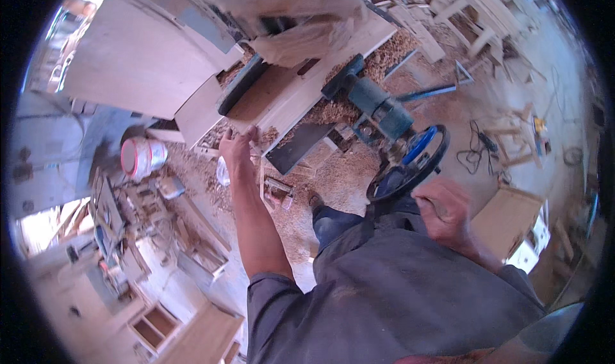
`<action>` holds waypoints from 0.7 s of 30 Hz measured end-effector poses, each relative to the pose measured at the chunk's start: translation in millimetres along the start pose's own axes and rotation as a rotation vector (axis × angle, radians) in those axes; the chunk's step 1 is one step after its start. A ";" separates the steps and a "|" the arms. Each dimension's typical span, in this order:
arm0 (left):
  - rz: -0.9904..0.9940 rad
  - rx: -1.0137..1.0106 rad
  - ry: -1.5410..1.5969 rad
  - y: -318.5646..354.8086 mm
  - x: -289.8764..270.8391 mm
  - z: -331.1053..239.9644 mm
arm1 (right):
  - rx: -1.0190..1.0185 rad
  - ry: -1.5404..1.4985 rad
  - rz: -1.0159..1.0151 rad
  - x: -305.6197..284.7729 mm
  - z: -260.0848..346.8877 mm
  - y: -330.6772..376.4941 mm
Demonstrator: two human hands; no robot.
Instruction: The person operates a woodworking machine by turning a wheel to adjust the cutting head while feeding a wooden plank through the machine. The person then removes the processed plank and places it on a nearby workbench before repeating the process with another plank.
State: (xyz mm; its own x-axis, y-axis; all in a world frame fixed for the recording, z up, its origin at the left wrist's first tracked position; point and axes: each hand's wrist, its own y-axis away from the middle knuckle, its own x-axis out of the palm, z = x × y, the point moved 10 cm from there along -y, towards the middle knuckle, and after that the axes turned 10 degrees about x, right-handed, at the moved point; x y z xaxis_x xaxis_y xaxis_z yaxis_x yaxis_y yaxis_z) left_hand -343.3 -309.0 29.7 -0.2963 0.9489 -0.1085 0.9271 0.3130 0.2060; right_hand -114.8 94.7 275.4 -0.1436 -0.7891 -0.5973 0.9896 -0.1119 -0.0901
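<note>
At the near left end of a pale wooden board, my left hand has its fingers closed on the edge. The board lies on the bed of a woodworking machine, beside a dark metal bar. My right hand hangs near my body, just right of a black handwheel with a blue part inside. It is blurred, its fingers look curled in, and nothing shows in them. Between the board and the wheel sits a green motor housing. A blurred brown form hides the board's far part.
Wood shavings cover the floor around my feet. A white bucket with a red rim stands to the left, near piled offcuts. Wooden frames are stacked far right. A cord lies on the right floor.
</note>
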 end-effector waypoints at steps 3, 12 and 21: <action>0.103 -0.058 0.113 -3.3 3.6 -5.2 | 0.192 -0.061 -0.040 75.1 8.2 25.6; 0.264 -0.104 0.376 -7.8 -4.5 -18.9 | 0.614 -0.297 0.053 274.9 -45.2 65.4; 0.174 -0.245 0.194 -22.5 -22.8 -0.6 | 0.695 -0.422 0.182 353.1 1.7 52.1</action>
State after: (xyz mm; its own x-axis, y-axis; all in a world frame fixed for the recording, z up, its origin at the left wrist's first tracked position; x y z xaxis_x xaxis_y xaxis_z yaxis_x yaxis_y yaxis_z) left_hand -357.6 -337.7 28.1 -0.1990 0.9712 0.1308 0.8919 0.1242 0.4348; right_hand -114.0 -190.9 61.2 -0.1047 -0.9755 -0.1937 0.7945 -0.1992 0.5737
